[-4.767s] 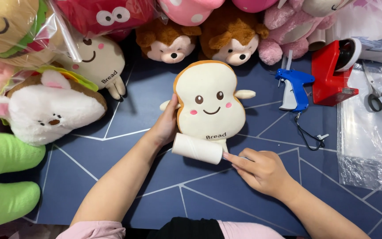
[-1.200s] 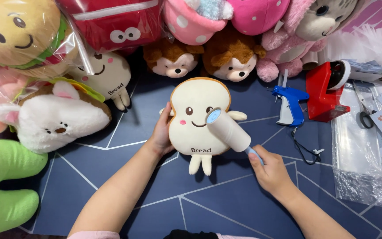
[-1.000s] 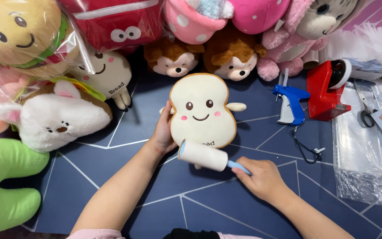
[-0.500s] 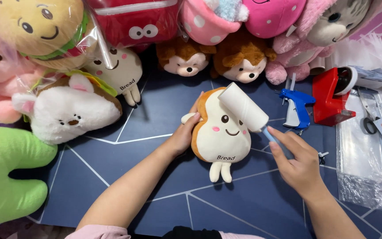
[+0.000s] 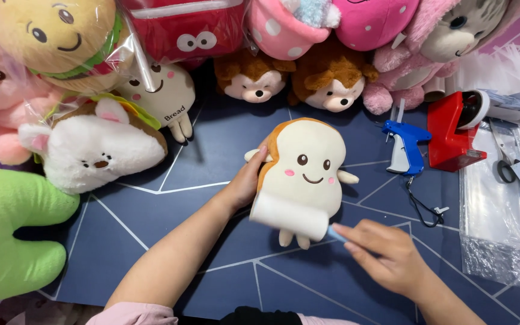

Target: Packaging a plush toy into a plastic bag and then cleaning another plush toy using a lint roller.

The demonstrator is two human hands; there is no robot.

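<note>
A cream toast-shaped plush (image 5: 306, 167) with a smiling face and brown crust lies on the dark blue mat (image 5: 212, 144). My left hand (image 5: 248, 180) grips its left edge and tilts it. My right hand (image 5: 386, 256) holds the light blue handle of a white lint roller (image 5: 289, 218). The roller's drum rests across the plush's lower part, just above its two small legs.
Plush toys crowd the back and left: a second toast plush (image 5: 164, 99), a white rabbit sandwich (image 5: 94, 150), two brown monkeys (image 5: 251, 81), a green plush (image 5: 13, 241). At right lie a blue tagging gun (image 5: 405, 147), a red tape dispenser (image 5: 452, 129), scissors (image 5: 504, 162) and clear bags (image 5: 492, 222).
The roller has come down from the plush's upper right to its lower part. My right hand dropped lower with it. The plush now faces the camera more squarely.
</note>
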